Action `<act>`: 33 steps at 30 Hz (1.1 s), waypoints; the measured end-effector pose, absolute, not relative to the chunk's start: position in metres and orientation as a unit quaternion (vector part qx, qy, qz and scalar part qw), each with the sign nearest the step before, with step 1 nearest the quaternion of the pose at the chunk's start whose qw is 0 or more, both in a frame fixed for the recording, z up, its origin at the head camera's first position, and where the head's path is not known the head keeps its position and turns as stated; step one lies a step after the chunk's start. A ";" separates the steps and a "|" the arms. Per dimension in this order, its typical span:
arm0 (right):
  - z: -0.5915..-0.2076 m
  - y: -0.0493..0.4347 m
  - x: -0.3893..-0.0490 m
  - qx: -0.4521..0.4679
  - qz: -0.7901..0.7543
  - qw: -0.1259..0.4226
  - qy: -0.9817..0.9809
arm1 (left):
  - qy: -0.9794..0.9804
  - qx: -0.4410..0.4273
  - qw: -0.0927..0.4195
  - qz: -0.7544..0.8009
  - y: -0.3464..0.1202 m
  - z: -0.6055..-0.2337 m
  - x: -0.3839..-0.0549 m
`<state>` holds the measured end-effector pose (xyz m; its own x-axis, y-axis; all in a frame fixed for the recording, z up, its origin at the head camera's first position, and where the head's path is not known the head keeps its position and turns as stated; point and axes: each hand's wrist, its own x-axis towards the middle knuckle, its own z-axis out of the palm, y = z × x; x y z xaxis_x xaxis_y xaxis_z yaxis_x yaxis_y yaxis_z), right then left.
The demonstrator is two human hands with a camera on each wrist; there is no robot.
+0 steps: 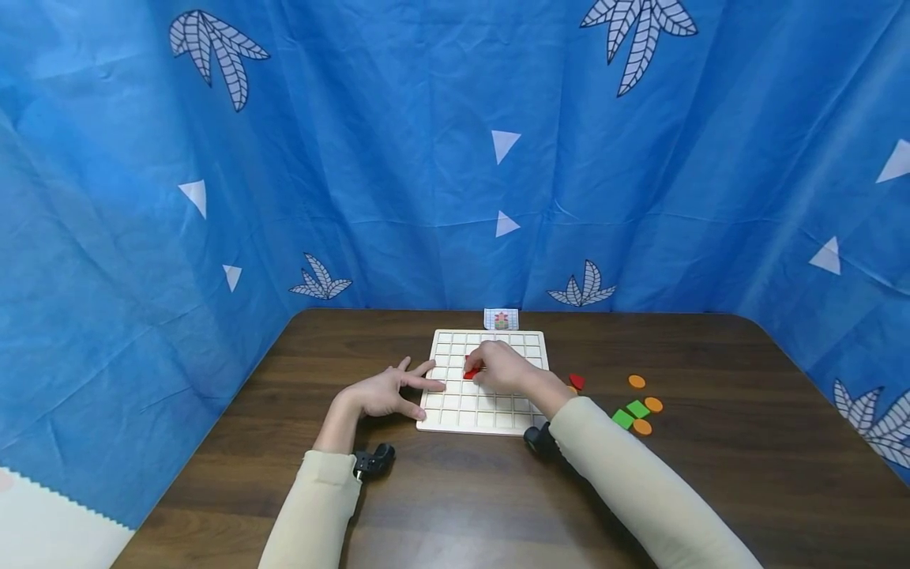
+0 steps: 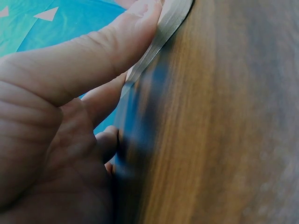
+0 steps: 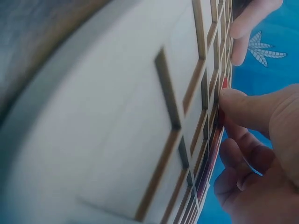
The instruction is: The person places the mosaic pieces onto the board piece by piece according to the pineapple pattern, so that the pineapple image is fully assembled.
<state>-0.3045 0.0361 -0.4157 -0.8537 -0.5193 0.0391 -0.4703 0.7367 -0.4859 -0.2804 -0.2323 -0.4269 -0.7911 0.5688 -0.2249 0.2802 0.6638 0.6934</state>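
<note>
A cream board (image 1: 469, 423) with a raised square grid lies on the table. Over its middle, my right hand (image 1: 501, 370) pinches a small red tile (image 1: 469, 374) between thumb and fingers. The right wrist view shows the thumb (image 3: 247, 109) against this red tile (image 3: 221, 115), low at the grid. More red (image 3: 215, 147) shows in the cells beside it, partly hidden by the fingers. At the board's left edge rests my left hand (image 1: 385, 392), fingers spread. Its thumb (image 2: 107, 51) touches the board's rim (image 2: 161, 42) in the left wrist view.
Right of the board lie a loose red tile (image 1: 577, 382), green tiles (image 1: 622, 419) and several orange discs (image 1: 642, 427). Another orange piece is partly covered by the right forearm. A small picture card (image 1: 501, 319) stands behind the board. Blue curtain (image 1: 426, 197) encloses the dark wooden table (image 1: 441, 506).
</note>
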 end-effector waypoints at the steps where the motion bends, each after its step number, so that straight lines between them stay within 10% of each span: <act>1: -0.415 0.035 -0.304 -0.266 -0.247 0.050 0.930 | 0.886 0.239 0.217 0.333 -0.233 -0.427 -0.280; 33: -0.414 0.063 -0.305 -0.217 -0.358 0.083 0.904 | 0.889 0.238 0.213 0.328 -0.233 -0.429 -0.281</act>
